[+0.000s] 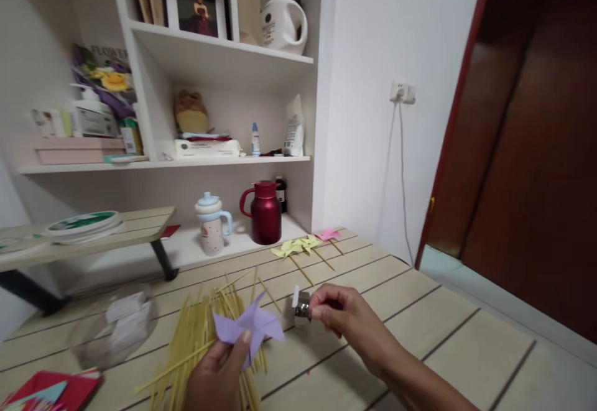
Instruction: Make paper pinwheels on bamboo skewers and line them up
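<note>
Purple paper pinwheel [252, 327] was pinched in left hand [219, 370]; right hand [345, 314], beside it, gripped a small metal box [301, 309], which could slip and spill.

- White wall [373, 56], socket [402, 92] with cable hanging down.
- Dark red-brown door [536, 150] on the right.
- White shelf unit [219, 50]: framed photo [196, 7], white kettle [282, 24], boxes, bottles.
- Lower shelf: red jug [265, 212], pale cup [212, 223].
- Light wood-plank bench [420, 311], low side table [140, 224] at left.
- Even, soft light.
</note>
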Available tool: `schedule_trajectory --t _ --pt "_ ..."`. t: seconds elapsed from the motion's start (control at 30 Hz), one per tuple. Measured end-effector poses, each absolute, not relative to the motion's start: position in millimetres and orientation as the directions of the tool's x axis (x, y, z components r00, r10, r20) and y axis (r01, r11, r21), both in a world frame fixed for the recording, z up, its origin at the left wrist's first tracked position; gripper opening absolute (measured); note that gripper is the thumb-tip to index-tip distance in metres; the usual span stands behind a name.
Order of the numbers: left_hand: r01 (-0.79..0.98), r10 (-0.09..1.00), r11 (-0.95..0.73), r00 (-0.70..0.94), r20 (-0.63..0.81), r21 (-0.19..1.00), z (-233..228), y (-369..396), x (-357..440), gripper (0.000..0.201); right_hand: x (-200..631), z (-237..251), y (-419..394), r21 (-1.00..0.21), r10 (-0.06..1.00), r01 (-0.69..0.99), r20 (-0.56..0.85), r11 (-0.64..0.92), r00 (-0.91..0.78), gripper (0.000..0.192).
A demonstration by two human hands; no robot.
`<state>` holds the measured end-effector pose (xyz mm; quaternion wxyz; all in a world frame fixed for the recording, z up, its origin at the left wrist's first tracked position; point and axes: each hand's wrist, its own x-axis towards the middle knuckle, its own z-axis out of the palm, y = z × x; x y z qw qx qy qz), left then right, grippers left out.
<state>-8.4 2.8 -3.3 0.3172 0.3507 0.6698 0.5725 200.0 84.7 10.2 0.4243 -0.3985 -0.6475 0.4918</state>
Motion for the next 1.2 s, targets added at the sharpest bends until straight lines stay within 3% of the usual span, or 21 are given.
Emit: schedule_trajectory --t 0.07,0.17,0.27,0.47,0.67,0.8,0.97,1.2 --pt "-0.061 0.802 0.087 -0.588 -0.106 0.994 9 0 -4 0.01 180 16 65 -0.988 0.898 -0.042 0.154 0.15 -0.411 0.008" --pt "-0.198 0.785 0.033 -0.602 -0.148 0.98 14 -2 -7 0.009 152 14 53 -0.988 0.9 -0.12 0.139 0.097 -0.414 0.005" --pt "-0.244 0.783 0.004 -0.603 -0.155 0.97 7 -2 -13 0.011 133 6 54 -0.979 0.929 -0.161 0.173 0.125 -0.328 0.009" --pt "-0.259 0.807 -0.01 -0.572 -0.145 0.966 -2 2 -13 0.012 127 4 54 -0.906 0.877 -0.1 0.424 0.412 -0.228 0.004" --pt "-0.33 0.804 -0.052 -0.573 -0.157 0.943 3 2 -1 0.015 132 1 49 -0.912 0.876 -0.092 0.41 0.4 -0.253 0.007" --pt "-0.274 0.807 -0.069 -0.58 -0.107 0.959 -9 4 -3 0.026 136 -6 51 -0.92 0.883 -0.136 0.39 0.367 -0.26 0.007" --pt "-0.041 0.849 -0.064 -0.527 0.033 0.997 -34 7 -14 0.04 140 -6 52 -0.922 0.886 -0.189 0.38 0.339 -0.265 0.007" --pt "0.095 0.858 -0.009 -0.511 0.057 0.995 -34 3 -15 0.046 139 -4 49 -0.919 0.871 -0.201 0.388 0.34 -0.302 0.011"
